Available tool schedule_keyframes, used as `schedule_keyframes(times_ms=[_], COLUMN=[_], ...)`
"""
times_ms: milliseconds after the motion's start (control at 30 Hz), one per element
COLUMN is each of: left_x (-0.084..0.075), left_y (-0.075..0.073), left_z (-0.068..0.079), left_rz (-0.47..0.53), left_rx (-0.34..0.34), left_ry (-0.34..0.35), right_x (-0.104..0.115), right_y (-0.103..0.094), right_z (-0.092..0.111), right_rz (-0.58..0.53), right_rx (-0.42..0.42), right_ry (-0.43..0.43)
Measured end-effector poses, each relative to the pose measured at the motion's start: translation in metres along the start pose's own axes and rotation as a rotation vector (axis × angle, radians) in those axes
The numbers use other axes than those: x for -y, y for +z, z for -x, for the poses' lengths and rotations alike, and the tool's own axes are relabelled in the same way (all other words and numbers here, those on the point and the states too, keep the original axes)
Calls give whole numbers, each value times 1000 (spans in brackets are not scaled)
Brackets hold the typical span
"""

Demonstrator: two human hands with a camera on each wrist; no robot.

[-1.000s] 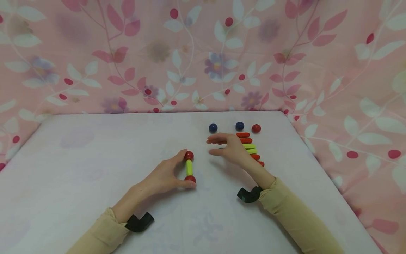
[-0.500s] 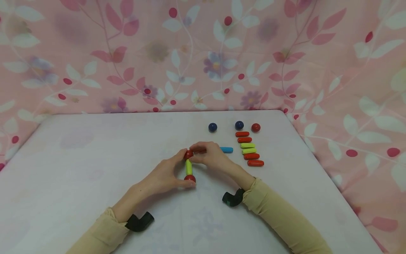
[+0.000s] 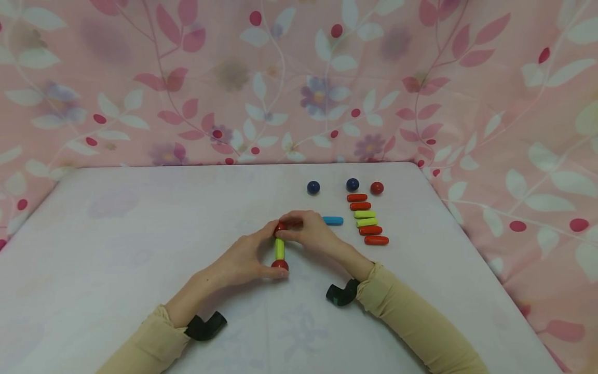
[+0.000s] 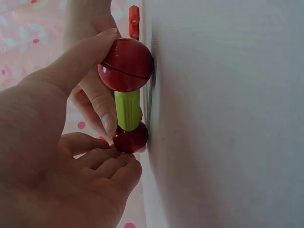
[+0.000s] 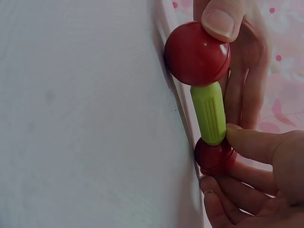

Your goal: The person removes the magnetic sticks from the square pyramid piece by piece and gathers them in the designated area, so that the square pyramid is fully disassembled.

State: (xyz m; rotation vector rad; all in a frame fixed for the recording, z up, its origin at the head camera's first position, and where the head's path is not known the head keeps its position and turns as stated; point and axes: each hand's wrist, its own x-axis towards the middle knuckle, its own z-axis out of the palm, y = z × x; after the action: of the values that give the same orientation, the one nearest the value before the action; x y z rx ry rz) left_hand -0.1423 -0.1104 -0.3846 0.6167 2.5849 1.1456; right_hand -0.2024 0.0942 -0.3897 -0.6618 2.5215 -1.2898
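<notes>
A yellow-green rod (image 3: 279,250) stands between two red balls on the white table, forming a dumbbell shape. My left hand (image 3: 238,263) holds this piece from the left, its thumb on the near red ball (image 4: 126,66) and its fingertips by the far red ball (image 5: 213,156). From the right, my right hand (image 3: 312,231) grips the far ball, with the thumb where ball and rod meet. In the head view the fingers of both hands partly cover that far ball. A blue rod (image 3: 334,221) lies just behind the right hand, its left end hidden.
Red rods (image 3: 376,240) and yellow-green rods (image 3: 366,223) lie in a column at the right. Behind them sit two dark blue balls (image 3: 352,184) and another red ball (image 3: 377,188). A pink floral cloth (image 3: 280,83) hangs beyond the table (image 3: 140,218).
My right hand has come left from near the rod column to the far red ball and now grips it, uncovering the column and blue rod. The left hand has stayed nearly still.
</notes>
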Motion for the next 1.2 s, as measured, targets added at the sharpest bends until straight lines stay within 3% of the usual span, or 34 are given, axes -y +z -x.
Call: schedule_keyframes(times_ms=[267,433,767,1200], left_x=[-2,-3,4,5], left_y=[2,3,-4,-3], left_z=[0,-1,-1,-2], left_rz=[18,18,10,33], left_rx=[47,68,-22,-73], left_ry=[-3,-23,-38,10], right_x=[-3,-7,-8,-17], right_y=[-3,-9,-23,-30], right_z=[4,17,48,50], right_rz=[34,141,171,160], right_rx=[-2,-29,-6,-22], right_ry=[5,6,-8,-19])
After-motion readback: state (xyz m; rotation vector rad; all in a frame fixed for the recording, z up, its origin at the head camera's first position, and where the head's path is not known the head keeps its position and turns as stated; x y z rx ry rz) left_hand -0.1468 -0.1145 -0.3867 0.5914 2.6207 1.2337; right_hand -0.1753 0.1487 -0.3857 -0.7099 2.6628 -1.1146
